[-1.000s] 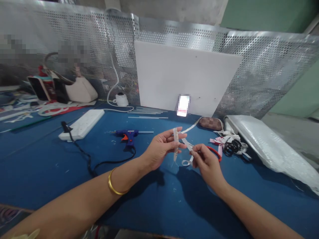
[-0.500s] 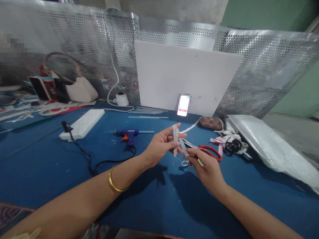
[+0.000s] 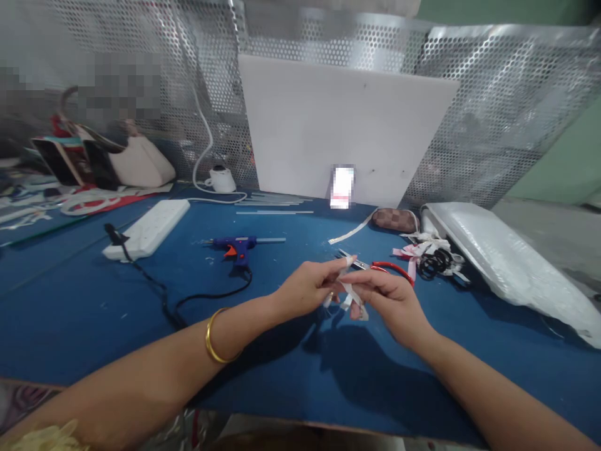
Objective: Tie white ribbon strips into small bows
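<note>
My left hand [image 3: 307, 288] and my right hand [image 3: 389, 300] meet above the blue table [image 3: 94, 300], both pinching a narrow white ribbon [image 3: 350, 294] that loops between the fingers. A gold bangle [image 3: 213, 335] circles my left wrist. Red-handled scissors [image 3: 387, 268] lie on the table just behind my right hand. A blue glue gun [image 3: 239, 245] with a black cord lies to the left of my hands.
A white board [image 3: 338, 125] leans on the perforated metal screen, a lit phone [image 3: 342, 186] at its foot. A white power strip [image 3: 148, 228] lies at left, handbags beyond. A ribbon pile with black scissors [image 3: 434, 260] and a plastic-wrapped pack [image 3: 507, 263] lie at right.
Both hands dropped toward the table and came together; the ribbon strip that stood upright in my left hand is now folded between both hands. The view tilted down slightly.
</note>
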The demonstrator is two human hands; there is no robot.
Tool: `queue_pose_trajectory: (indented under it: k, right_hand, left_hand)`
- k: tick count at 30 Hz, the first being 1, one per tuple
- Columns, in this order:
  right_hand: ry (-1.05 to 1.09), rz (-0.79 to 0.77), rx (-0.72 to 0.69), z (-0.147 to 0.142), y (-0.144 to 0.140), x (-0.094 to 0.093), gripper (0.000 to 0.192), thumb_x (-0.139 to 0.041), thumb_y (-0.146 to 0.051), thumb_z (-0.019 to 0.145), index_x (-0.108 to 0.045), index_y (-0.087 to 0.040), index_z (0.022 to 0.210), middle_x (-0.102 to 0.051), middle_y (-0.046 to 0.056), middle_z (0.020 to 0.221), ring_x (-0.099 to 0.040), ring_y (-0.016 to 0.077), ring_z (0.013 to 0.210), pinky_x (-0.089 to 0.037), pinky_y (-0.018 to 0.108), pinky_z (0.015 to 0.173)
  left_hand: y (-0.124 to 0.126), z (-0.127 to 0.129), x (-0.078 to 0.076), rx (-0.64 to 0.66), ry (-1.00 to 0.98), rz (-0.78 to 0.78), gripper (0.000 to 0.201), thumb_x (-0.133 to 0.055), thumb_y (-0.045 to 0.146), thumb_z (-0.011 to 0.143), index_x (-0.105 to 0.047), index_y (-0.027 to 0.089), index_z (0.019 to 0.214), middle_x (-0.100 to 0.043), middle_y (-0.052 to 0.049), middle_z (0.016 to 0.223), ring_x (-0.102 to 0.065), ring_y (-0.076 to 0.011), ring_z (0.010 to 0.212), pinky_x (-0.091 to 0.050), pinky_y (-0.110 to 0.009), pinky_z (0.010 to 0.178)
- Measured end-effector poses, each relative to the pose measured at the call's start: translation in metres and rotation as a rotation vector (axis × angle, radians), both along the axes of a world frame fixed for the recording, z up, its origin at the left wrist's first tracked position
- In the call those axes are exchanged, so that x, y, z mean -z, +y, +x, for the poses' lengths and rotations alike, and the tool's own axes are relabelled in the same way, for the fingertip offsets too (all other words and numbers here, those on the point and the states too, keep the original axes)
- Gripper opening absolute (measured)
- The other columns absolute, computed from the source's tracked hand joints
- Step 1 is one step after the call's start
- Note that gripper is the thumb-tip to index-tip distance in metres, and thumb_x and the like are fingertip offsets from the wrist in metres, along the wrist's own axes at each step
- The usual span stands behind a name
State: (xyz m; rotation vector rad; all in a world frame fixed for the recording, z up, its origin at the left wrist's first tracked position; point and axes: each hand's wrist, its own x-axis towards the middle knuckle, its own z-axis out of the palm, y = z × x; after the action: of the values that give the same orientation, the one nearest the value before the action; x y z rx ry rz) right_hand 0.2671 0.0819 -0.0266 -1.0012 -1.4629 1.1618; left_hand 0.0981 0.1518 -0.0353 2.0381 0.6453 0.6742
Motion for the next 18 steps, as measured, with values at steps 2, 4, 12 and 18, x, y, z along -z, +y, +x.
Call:
queue_pose_trajectory:
  k: [2,4,12,18]
  right_hand:
    - [0.095,-0.063,-0.024,0.0012,0.0018,0.0013,0.021,-0.057,-0.019,0.080,-0.066,-0.019,0.099,-0.066,0.001,0.063,-0.062,0.0139,0.057,-0.051,0.028,0.060]
    - [0.135,-0.102,-0.021,0.0016,0.0029,0.0020,0.023,-0.063,-0.018,0.074,-0.067,-0.019,0.097,-0.068,0.002,0.071,-0.063,0.0149,0.060,-0.051,0.028,0.056]
    - [-0.242,0.221,0.138,0.0054,-0.0011,-0.0060,0.009,-0.062,-0.027,0.078,-0.067,-0.019,0.076,-0.061,0.000,0.060,-0.054,0.0106,0.050,-0.045,0.025,0.052]
    - [-0.292,0.325,0.329,0.0075,-0.0002,-0.0045,0.011,-0.059,-0.026,0.079,-0.061,-0.018,0.073,-0.052,-0.003,0.056,-0.044,0.0091,0.050,-0.037,0.023,0.050]
  left_hand:
    - [-0.0019,0.0004,-0.0002,0.041,-0.005,-0.013,0.060,-0.046,0.005,0.074,-0.045,0.021,0.131,-0.066,0.004,0.069,-0.058,-0.0085,0.058,-0.045,-0.018,0.060]
    - [-0.0034,0.0005,-0.0015,0.079,-0.014,-0.035,0.061,-0.044,0.002,0.073,-0.047,0.023,0.130,-0.067,0.003,0.074,-0.059,-0.0084,0.059,-0.044,-0.017,0.059]
    - [-0.0075,0.0013,-0.0052,0.114,0.044,-0.027,0.053,-0.049,0.009,0.076,-0.050,0.022,0.127,-0.066,0.003,0.068,-0.060,-0.0118,0.063,-0.044,-0.020,0.063]
    - [-0.0081,0.0009,-0.0031,0.193,0.065,-0.172,0.045,-0.046,0.008,0.076,-0.056,0.021,0.118,-0.069,0.000,0.081,-0.063,-0.0119,0.063,-0.048,-0.021,0.062]
